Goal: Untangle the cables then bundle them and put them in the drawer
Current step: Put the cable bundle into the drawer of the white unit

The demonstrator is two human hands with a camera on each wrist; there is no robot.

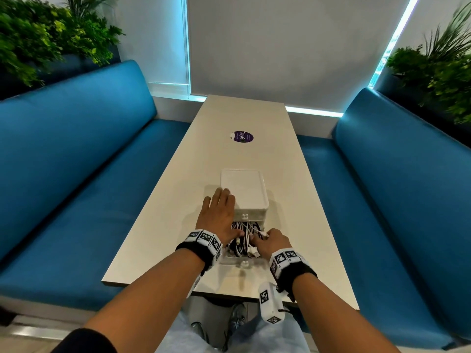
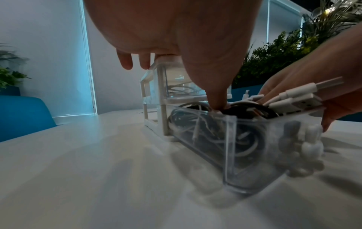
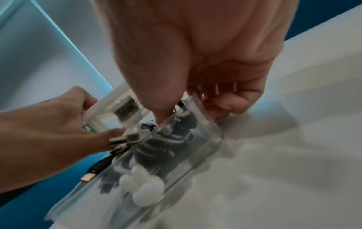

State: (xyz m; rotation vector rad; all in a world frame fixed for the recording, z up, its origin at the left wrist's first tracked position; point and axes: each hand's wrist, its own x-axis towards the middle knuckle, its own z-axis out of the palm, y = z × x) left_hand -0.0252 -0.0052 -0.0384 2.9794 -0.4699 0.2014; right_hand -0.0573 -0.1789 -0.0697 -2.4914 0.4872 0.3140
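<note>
With the cables [image 1: 243, 238] already in the pulled-out clear drawer [image 2: 254, 139] at 6 o'clock of the organizer [image 1: 244, 192], left hand [image 1: 219, 215] flat bracing it, right hand [image 1: 271, 242] curled, tucking plugs; closing remains.

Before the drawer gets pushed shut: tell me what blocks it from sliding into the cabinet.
White cable plugs stick up above the drawer rim near the right hand, and the left hand has its thumb inside the drawer. Both would catch on the cabinet.
</note>
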